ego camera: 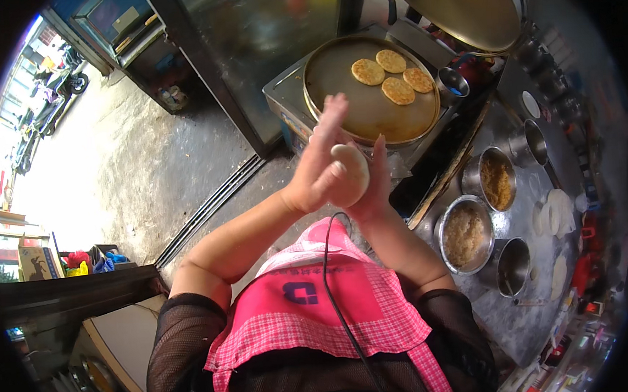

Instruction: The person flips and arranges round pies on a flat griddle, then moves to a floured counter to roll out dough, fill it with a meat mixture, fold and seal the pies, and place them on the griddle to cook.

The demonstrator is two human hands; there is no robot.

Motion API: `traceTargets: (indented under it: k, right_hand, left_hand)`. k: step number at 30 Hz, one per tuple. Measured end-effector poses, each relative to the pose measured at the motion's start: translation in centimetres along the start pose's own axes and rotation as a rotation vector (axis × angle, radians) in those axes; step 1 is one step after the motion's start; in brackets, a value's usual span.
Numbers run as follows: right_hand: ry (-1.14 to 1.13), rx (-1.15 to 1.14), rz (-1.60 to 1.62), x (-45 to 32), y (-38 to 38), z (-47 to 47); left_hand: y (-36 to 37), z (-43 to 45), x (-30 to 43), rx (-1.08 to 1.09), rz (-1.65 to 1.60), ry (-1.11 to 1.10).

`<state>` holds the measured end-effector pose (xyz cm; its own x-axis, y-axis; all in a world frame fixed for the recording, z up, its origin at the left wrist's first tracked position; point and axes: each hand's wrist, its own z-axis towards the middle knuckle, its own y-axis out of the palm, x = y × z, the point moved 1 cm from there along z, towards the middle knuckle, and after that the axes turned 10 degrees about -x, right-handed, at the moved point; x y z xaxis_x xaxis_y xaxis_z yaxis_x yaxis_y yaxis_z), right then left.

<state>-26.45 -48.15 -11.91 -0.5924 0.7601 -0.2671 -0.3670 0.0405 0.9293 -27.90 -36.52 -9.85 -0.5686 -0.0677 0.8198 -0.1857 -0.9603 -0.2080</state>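
Observation:
A pale, flat round of raw dough (354,173) stands on edge between my palms, in front of the griddle. My left hand (316,166) presses on one face of it with the fingers stretched forward and the thumb across its edge. On the other side my right hand (376,185) backs the dough, fingers pointing up and partly hidden behind it. Beyond my fingertips is a large round griddle pan (335,93). Several browned flatbreads (398,91) lie on its far right part.
A raised round lid (469,7) hangs over the griddle's far right. On the metal worktop (507,319) at right stand a bowl of pale filling (464,233), a pot of yellowish filling (497,183) and dough pieces (558,210). A glass door (263,49) and floor track (208,209) lie left.

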Motion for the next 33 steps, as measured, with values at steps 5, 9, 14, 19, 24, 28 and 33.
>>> traceTargets:
  k: [5, 9, 14, 19, 24, 28, 33]
  right_hand:
    - [-0.103, -0.052, -0.214, -3.9, -0.7, -1.6]
    - [-0.253, -0.092, -1.07, -6.2, -3.0, -2.7]
    - [-0.105, 0.256, -1.041, -8.8, -6.9, -3.7]
    - [-0.134, 0.494, -0.89, -11.7, -11.6, -5.5]
    - [-0.171, 0.698, -0.83, -13.1, -13.9, -5.7]
    - [-0.171, 0.835, -0.779, -12.5, -15.1, -4.5]
    - [-0.114, 0.936, -0.845, -10.6, -15.9, -0.8]
  left_hand:
    - [4.3, -1.0, -1.8, 0.232, -1.017, -0.535]
    - [6.9, -1.8, -3.4, 0.18, -1.221, -0.781]
    - [7.8, -0.6, -5.2, 0.241, -1.165, -0.822]
    - [5.6, 0.8, -10.7, 0.243, -1.114, -0.851]
    - [0.7, 3.2, -21.2, 0.317, -1.057, -0.975]
    - [-2.7, 7.0, -33.5, 0.145, -0.694, -1.008]
    - [-3.4, 15.7, -37.0, -0.3, 0.437, -0.566]
